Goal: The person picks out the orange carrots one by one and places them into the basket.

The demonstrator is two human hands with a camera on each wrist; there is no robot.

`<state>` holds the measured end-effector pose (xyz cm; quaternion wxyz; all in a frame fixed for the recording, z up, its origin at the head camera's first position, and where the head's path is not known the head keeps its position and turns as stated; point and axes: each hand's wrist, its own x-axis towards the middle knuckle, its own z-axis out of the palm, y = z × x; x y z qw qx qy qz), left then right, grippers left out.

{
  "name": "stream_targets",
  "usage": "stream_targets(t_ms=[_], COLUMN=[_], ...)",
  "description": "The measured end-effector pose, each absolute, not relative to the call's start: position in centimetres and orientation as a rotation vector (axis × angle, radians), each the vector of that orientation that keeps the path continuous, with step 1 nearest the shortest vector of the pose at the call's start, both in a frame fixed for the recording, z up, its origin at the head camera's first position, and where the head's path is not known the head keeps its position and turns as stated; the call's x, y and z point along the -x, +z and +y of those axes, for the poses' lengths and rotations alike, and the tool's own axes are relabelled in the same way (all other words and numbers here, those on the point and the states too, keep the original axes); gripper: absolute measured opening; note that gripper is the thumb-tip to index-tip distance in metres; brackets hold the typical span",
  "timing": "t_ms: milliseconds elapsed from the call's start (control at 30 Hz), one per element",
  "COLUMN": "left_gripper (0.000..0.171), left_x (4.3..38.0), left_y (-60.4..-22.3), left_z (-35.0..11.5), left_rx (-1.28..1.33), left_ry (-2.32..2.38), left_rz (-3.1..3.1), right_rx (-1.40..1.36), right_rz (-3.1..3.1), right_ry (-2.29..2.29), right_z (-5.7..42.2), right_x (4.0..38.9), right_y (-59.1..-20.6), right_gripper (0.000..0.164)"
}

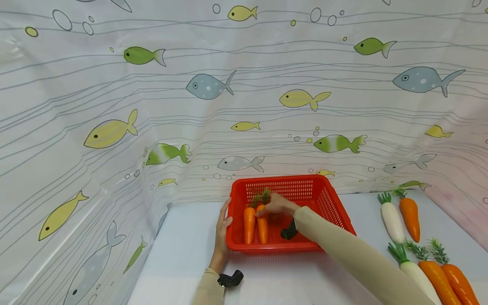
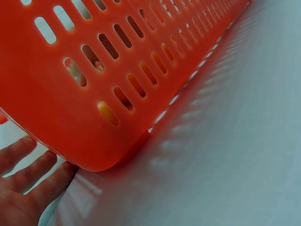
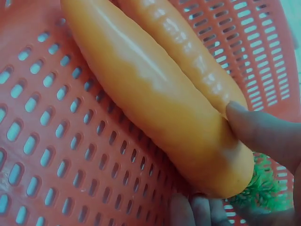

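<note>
A red plastic basket (image 1: 280, 247) with slotted walls stands against the back curtain. Two orange carrots lie side by side in its left part, green tops toward the back. Over the right-hand carrot (image 1: 262, 228) is my right hand (image 1: 277, 204), pinching it near its leafy end; the right wrist view has the thumb on one side of this carrot (image 3: 146, 89) and fingers beneath. The other carrot (image 1: 249, 224) lies just left of it. My left hand (image 1: 221, 235) rests against the basket's left outer side, its fingers (image 2: 35, 172) extended, tips at the red wall.
At the right of the table lie a white radish (image 1: 392, 220) beside a carrot (image 1: 410, 218). Nearer, another white radish (image 1: 419, 277) lies with two more carrots. A fish-print curtain (image 1: 267, 140) closes off the back and sides.
</note>
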<state>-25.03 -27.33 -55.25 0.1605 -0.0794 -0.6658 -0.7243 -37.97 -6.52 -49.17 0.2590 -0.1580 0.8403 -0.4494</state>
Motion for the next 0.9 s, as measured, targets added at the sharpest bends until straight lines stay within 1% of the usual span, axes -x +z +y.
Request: stream_targets(t_ms=[167, 267, 467, 733, 900], left_gripper=[0.066, 0.066, 0.067, 0.066, 0.066], left_x=[24.84, 24.8, 24.86, 24.94, 24.88], left_y=[-55.18, -55.12, -55.01, -55.14, -55.22], left_z=[-27.23, -27.18, -27.25, -27.26, -27.37], left_rx=[0.22, 0.236, 0.251, 0.235, 0.222], left_ry=[-2.081, -2.1, -2.101, -2.102, -2.082], left_rz=[-1.892, -1.877, -1.873, -1.874, -1.899], right_rx=[0.413, 0.449, 0.5, 0.547, 0.578], right_rz=[2.268, 2.262, 2.241, 2.196, 2.147], right_ry=[-1.204, -1.168, -1.127, -1.049, -1.054], right_z=[-6.43, -6.39, -6.6, -6.5, -6.48], right_x=[38.22, 38.37, 38.67, 38.75, 38.73], right_y=[-49.35, -49.38, -49.44, -49.18, -49.19], right_gripper=[0.1, 0.103, 0.105, 0.093, 0.089])
